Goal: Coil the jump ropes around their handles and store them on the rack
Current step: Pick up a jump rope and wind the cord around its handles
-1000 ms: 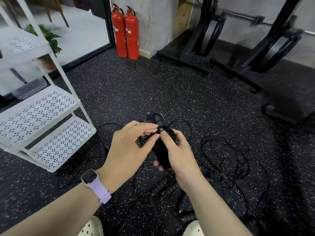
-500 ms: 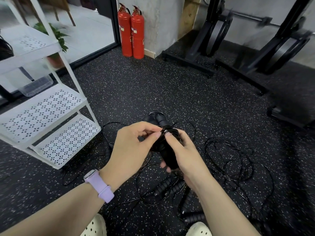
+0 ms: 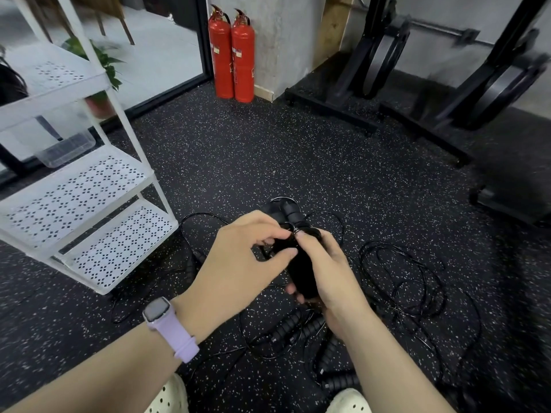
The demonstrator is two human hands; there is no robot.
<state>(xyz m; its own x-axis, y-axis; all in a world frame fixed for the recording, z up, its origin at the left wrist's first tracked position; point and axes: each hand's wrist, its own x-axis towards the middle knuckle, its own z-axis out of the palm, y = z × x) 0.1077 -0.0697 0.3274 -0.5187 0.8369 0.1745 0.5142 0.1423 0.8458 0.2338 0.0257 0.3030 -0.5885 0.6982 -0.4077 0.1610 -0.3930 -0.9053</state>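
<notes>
Head view: the right hand point(image 3: 331, 275) has its fingers wrapped round the black handles point(image 3: 302, 272) of a jump rope, held above the floor. Left hand point(image 3: 238, 263) pinches the thin rope point(image 3: 290, 231) at the handles' top, thumb and forefinger together. Below the fingers, more ropes point(image 3: 402, 281) lie tangled on the speckled floor point(image 3: 268, 162). Left of the fingers stands the white rack point(image 3: 98, 204).

Black ropes point(image 3: 399, 281), white-flecked floor point(image 3: 268, 162)
</notes>
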